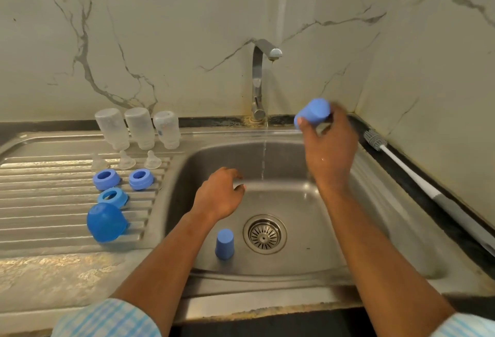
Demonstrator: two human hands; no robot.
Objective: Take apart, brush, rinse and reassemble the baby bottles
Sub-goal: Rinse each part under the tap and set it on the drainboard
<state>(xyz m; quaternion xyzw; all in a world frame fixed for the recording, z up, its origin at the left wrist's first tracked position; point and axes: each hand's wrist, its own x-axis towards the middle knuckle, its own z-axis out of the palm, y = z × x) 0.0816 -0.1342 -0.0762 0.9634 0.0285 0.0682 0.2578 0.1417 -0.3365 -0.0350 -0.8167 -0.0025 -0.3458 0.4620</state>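
View from above a stainless steel sink [375,264] set into a counter [53,269]. The right hand [329,146] is raised over the far right corner of the basin, thumb and fingers curled round a small blue bottle cap [313,111] held at the fingertips, tilted, just right of the faucet [257,79]. A thin stream of water [263,159] falls from the spout into the basin, between the two hands and touching neither.

The left hand [221,196] hovers over the left part of the basin with its fingers loosely curled – whether it holds anything cannot be told. Below it a second blue cap [224,244] stands mouth down on the basin floor, just left of the drain strainer [264,234].

On the ribbed drainboard [40,202] to the left, well apart from both hands, three clear bottles [139,127] stand upside down in a row at the back. In front of them sit three clear nipples [126,160], then three blue screw rings [106,178], and nearest – a larger blue dome cover [106,222], mouth down.

A bottle brush [375,139] with a white handle lies along the dark ledge right of the sink.
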